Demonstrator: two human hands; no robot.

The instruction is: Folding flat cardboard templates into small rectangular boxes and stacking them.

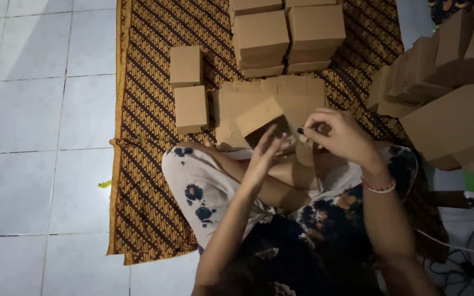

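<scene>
Two small boxes (187,87) lie left of the flat cardboard sheets (281,96), stacked boxes (286,35) behind them.
</scene>
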